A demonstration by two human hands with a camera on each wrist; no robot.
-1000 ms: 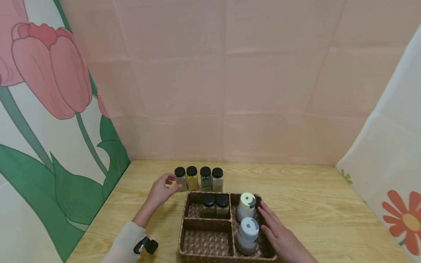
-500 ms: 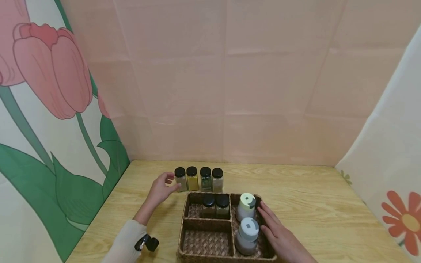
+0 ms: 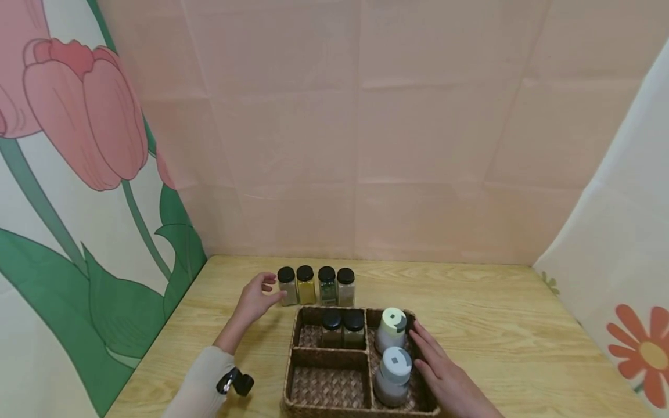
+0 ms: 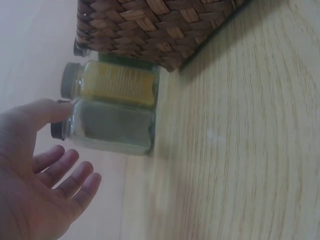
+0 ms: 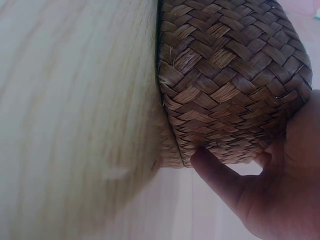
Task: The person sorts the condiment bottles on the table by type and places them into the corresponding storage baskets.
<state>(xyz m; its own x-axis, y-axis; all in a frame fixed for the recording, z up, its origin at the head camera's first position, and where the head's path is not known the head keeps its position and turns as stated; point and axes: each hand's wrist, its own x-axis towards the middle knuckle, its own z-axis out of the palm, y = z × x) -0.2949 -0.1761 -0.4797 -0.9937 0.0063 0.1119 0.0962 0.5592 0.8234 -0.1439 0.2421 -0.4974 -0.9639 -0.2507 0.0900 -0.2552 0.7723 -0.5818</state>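
A brown woven basket [image 3: 287, 377] with compartments stands on the table. My right hand [image 3: 438, 366] holds its right wall, with fingers against the outside in the right wrist view and thumb at the rim in the head view. Behind the basket, a row of black-lidded spice jars stands upright, including a yellow jar [image 3: 306, 290] and a green jar [image 3: 327, 290]. My left hand [image 3: 255, 299] is beside the leftmost greyish jar [image 4: 115, 127], thumb near its lid and fingers loosely bent, not wrapped round it. Whether the thumb touches the jar I cannot tell.
Two dark-lidded jars [image 3: 342, 330] stand in the basket's back left compartment. The right compartment holds a bottle with a yellowish cap [image 3: 392, 328] and a bottle with a pale blue cap [image 3: 393, 371]. A pink cloth [image 3: 366, 145] hangs behind the wooden table [image 3: 496, 325].
My left hand has drawn back very slightly to the left from the leftmost jar. The right hand, the basket and the jars stay where they were.
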